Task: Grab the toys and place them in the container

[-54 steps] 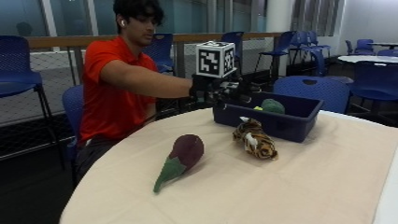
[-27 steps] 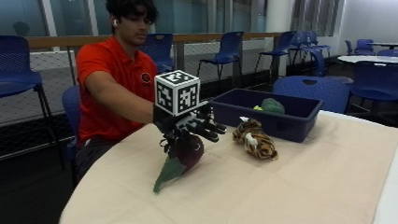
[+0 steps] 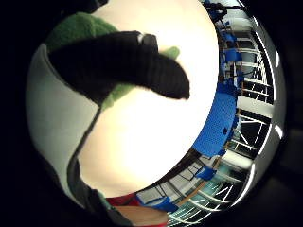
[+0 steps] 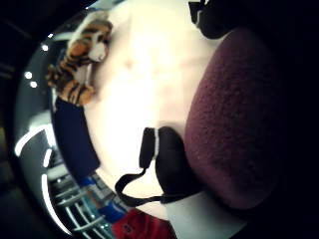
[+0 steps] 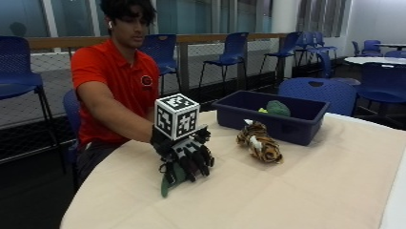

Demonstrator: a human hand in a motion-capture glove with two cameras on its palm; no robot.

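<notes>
The black-gloved right hand (image 5: 187, 155) covers the purple plush eggplant with green stem (image 5: 170, 174), fingers curling around its body. Its long axis runs toward the table edge; the dark blue plastic container (image 5: 273, 117) lies well apart beyond.

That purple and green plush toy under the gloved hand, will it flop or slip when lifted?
The plush toy looks fuzzy and soft, so it probably squashes under the right hand rather than slipping. Its green end is thin and tapering, so it will likely droop. It seems light for its size.
</notes>
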